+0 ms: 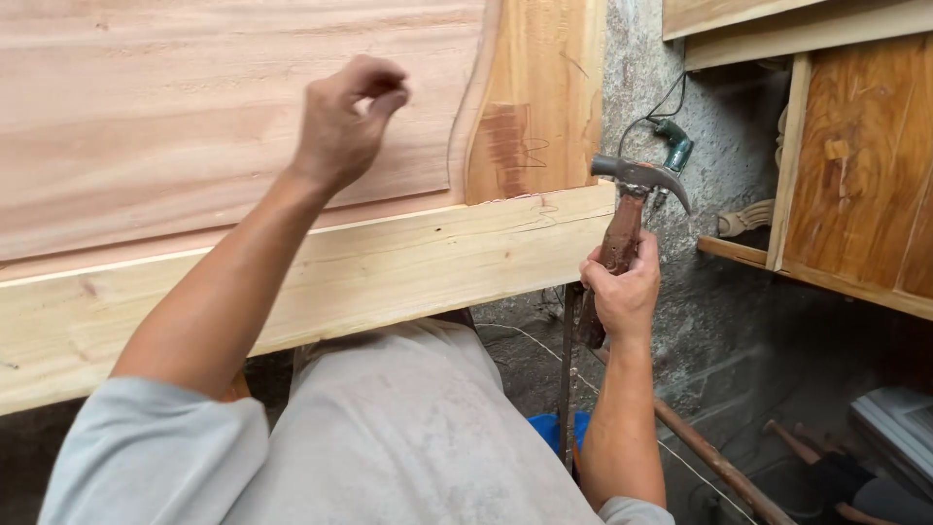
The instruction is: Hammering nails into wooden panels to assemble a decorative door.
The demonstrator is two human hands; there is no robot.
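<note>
My right hand (622, 287) grips the reddish wooden handle of a claw hammer (634, 194), whose metal head stands upright just past the right end of a pale wooden beam (389, 277). My left hand (345, 122) is raised against a wide pinkish wood panel (194, 117), thumb and fingers pinched together; whether something small sits between them I cannot tell. The panel has a curved right edge and sits over a yellower board (539, 97).
A rough grey stone wall (700, 272) lies to the right of the panel, with a green power tool (675, 146) and its cable against it. Varnished wooden furniture parts (855, 165) lean at the far right. Long sticks (719, 467) and a blue object (549, 428) lie on the floor.
</note>
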